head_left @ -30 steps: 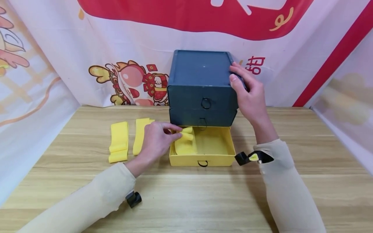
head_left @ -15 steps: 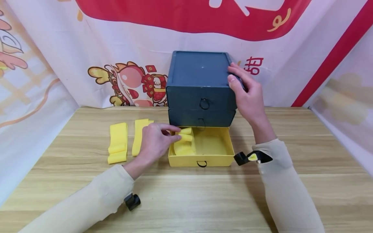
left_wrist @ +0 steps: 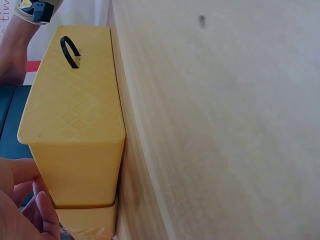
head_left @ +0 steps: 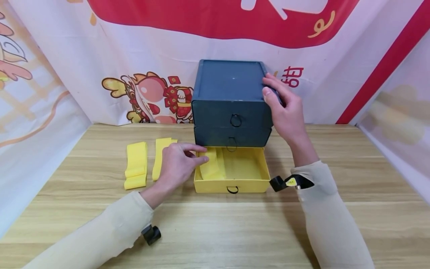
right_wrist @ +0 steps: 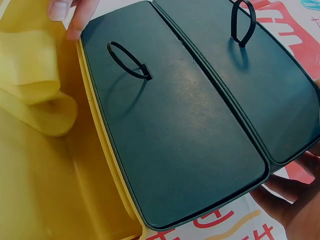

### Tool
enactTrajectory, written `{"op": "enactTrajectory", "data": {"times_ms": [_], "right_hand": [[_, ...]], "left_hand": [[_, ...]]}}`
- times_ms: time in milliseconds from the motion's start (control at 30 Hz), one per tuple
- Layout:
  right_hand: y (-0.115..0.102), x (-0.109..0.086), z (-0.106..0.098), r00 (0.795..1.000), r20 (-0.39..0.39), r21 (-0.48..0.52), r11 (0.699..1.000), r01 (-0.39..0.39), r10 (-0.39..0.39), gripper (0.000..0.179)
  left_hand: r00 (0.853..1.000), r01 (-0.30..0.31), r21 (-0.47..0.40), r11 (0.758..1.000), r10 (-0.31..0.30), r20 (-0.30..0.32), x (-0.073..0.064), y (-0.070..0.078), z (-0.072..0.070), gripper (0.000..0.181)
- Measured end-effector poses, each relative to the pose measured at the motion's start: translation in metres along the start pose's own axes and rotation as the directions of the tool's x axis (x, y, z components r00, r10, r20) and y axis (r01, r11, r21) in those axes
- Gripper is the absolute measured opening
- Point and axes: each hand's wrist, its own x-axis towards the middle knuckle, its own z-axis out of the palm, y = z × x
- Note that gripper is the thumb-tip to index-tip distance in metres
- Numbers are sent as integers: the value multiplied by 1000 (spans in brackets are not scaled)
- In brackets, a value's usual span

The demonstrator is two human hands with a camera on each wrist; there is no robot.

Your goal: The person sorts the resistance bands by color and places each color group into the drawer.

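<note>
A small drawer cabinet stands at the back of the table, with a dark blue upper body (head_left: 231, 80) and a yellow bottom drawer (head_left: 232, 186) pulled out. Inside the drawer, a soft yellow strip (head_left: 212, 170) lies along the left side with a fold showing in the right wrist view. My left hand (head_left: 179, 161) hovers at the drawer's left rim, thumb and forefinger apart beside the strip, its other fingers bent. My right hand (head_left: 287, 108) rests on the cabinet's upper right edge, thumb and fingertips on top, other fingers along the side.
Two more yellow strips lie folded to the left: one far left (head_left: 136, 164), another (head_left: 162, 157) partly behind my left hand. A printed cloth backdrop (head_left: 151, 41) rises behind the cabinet. Wooden tabletop (head_left: 215, 231) extends in front of the drawer.
The rolled end of the strip that my left fingers pinched has unrolled and flattened into the drawer; those fingers have shifted slightly left. My right hand keeps its place on the cabinet.
</note>
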Motion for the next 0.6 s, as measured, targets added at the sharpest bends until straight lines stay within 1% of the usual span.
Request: {"op": "enactTrajectory", "data": {"times_ms": [100,200,333,433,533,600], "right_hand": [[0,0,0,1000,1,0,1000,-1,1,50],[0,0,0,1000,4,2,1000,-1,1,50],[-1,0,0,1000,8,4,1000,1,-1,50],[0,0,0,1000,10,3,1000,1,-1,50],[0,0,0,1000,9,4,1000,2,-2,50],[0,0,0,1000,7,2,1000,2,-2,51]], "left_hand": [[999,23,-17,1000,-23,26,1,-1,-6,26],[997,56,-45,997,-54,58,4,-3,-17,26],[990,124,-94,988,-116,84,12,-8,-39,27],[984,162,-110,981,-152,95,20,-13,-59,34],[980,177,-110,978,-164,112,31,-22,-75,40],[975,195,-104,975,-182,125,39,-29,-83,42]]}}
